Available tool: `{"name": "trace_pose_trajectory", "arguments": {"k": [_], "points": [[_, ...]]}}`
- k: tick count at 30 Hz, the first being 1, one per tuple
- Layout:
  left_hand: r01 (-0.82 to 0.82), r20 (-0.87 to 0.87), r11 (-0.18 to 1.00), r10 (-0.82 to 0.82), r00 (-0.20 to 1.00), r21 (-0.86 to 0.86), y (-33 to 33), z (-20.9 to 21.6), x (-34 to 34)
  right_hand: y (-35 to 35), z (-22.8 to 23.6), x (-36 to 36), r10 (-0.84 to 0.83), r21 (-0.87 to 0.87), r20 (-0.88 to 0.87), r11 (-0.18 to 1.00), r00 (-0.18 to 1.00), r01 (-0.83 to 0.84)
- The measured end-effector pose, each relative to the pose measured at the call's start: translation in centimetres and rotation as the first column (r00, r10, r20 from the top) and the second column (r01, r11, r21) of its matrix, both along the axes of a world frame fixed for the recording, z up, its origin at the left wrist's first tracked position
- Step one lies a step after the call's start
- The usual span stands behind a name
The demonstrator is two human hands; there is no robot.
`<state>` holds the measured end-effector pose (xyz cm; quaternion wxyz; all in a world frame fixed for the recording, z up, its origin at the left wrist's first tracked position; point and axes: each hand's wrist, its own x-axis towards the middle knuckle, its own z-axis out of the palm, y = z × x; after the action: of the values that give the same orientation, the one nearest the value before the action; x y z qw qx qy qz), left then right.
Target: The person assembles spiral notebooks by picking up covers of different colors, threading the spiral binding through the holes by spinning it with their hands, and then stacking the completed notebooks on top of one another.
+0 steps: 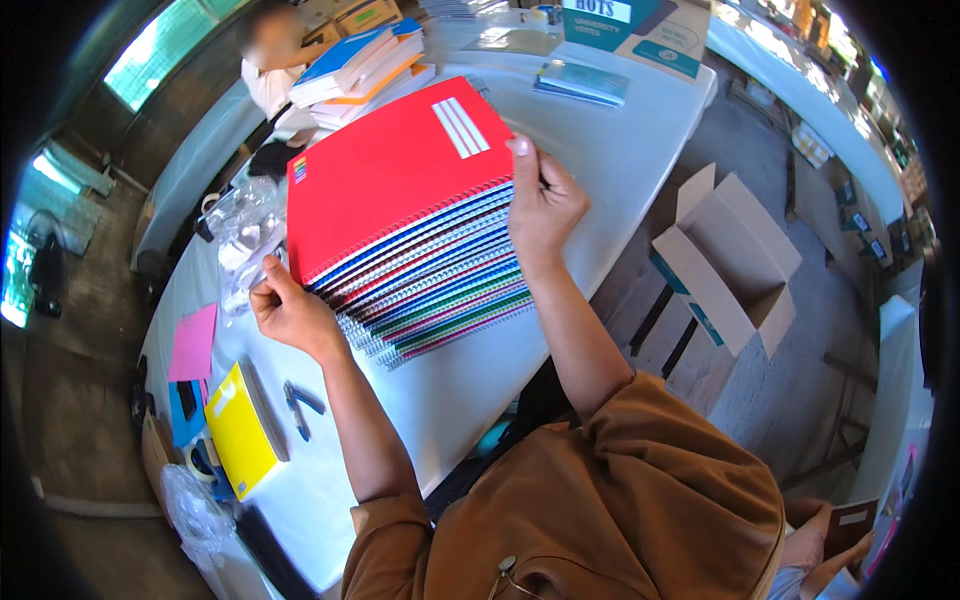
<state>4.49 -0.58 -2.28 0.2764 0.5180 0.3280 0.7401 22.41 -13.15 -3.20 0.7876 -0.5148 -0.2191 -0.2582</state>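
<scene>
A tall stack of spiral notebooks (430, 300) lies on the white table in front of me, its coiled wire edges facing me. On top is a red spiral notebook (390, 160) with a white striped label. My right hand (545, 205) is closed at its right corner, the thumb on the cover's edge and the fingers curled. My left hand (295, 310) is closed beside the lower left corner, with thumb and index finger together; whatever is between them cannot be made out. Crumpled clear plastic (245, 235) lies just beyond that hand.
Pliers (300, 408) and a yellow notebook (240, 432) lie at the left. More books (355, 70) are piled at the back, near another person (275, 60). An open cardboard box (735, 265) stands right of the white table (640, 150). Blue booklets (582, 82) lie far right.
</scene>
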Motion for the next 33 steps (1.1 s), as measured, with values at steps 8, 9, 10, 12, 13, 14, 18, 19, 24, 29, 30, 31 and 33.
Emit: {"name": "trace_pose_trajectory", "arguments": {"k": [8,9,10,12,13,14,18,19,24,29,30,31,33], "points": [[0.013,-0.144,1.000,-0.010,0.990,0.021,0.6,-2.2,-7.5,-2.6,-2.2,-0.3,0.106,-0.106,0.159,0.990,0.982,-0.090],[-0.092,-0.225,0.995,0.101,0.969,0.050,1.0,-3.3,-10.1,-3.2,-3.9,-0.3,0.078,-0.097,0.247,0.994,0.966,-0.055],[-0.169,-0.370,0.985,0.166,0.914,0.025,0.9,-3.9,-13.0,-4.5,-4.6,-0.9,0.169,-0.125,0.314,0.983,0.934,-0.136],[-0.296,-0.658,0.955,0.238,0.714,0.024,1.9,-5.8,-19.6,-7.2,-7.2,-2.9,0.284,-0.293,0.362,0.939,0.888,-0.181],[-0.312,-0.774,0.948,0.249,0.582,0.070,2.4,-6.5,-23.7,-8.2,-9.1,-4.2,0.313,-0.419,0.351,0.895,0.882,-0.151],[-0.387,-0.909,0.921,0.206,0.364,0.053,1.9,-6.5,-26.4,-9.0,-10.7,-5.6,0.431,-0.549,0.285,0.806,0.856,-0.223],[-0.443,-0.989,0.884,-0.141,0.054,-0.150,0.7,-9.3,-35.0,-9.4,-14.3,-10.9,0.704,-0.777,0.005,0.450,0.710,-0.440],[-0.433,-0.986,0.890,-0.165,-0.017,-0.141,0.7,-10.3,-36.2,-9.0,-15.2,-12.0,0.739,-0.795,0.009,0.414,0.674,-0.443],[-0.543,-0.999,0.840,-0.031,-0.007,-0.022,0.5,-13.0,-36.7,-7.3,-15.6,-14.0,0.658,-0.895,0.116,0.394,0.744,-0.209],[-0.408,-0.993,0.911,-0.096,-0.069,-0.060,2.4,-12.0,-39.8,-7.4,-16.0,-13.9,0.682,-0.920,0.174,0.370,0.710,-0.130],[-0.425,-0.982,0.896,-0.173,-0.069,-0.128,2.3,-10.8,-38.9,-7.4,-16.2,-13.8,0.674,-0.923,0.170,0.364,0.719,-0.123],[-0.426,-0.982,0.894,-0.180,-0.064,-0.136,2.7,-10.8,-39.0,-7.4,-16.3,-13.8,0.676,-0.926,0.169,0.358,0.717,-0.119],[-0.389,-0.958,0.893,-0.276,-0.074,-0.227,3.7,-10.1,-39.6,-7.3,-16.3,-13.9,0.671,-0.930,0.177,0.354,0.720,-0.101]]}}
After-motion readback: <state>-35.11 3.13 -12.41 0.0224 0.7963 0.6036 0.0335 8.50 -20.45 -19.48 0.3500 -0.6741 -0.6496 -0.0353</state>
